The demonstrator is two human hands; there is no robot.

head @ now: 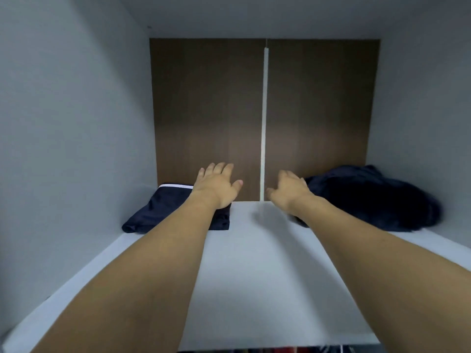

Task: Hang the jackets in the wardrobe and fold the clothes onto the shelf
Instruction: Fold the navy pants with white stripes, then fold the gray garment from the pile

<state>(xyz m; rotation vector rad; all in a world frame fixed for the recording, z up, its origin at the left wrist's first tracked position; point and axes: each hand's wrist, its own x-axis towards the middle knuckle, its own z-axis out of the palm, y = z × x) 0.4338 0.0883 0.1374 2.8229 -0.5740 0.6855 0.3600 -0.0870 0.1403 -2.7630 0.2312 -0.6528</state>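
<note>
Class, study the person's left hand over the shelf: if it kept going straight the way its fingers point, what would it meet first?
Probably the brown back panel of the wardrobe: the left hand points over the folded navy garment toward it, though depth is unclear.

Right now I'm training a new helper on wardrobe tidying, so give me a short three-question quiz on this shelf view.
1. True or false: the left hand grips a hanger.
2. Which dark garment looks neatly folded? A) the folded garment at the left wall B) the crumpled garment on the right
3. Fill in: the white strip runs vertically down the brown ____ panel.

Key
1. False: its fingers are spread over the folded garment, holding nothing.
2. A
3. back

The right hand reaches beside the crumpled garment; the shelf is white.
</note>
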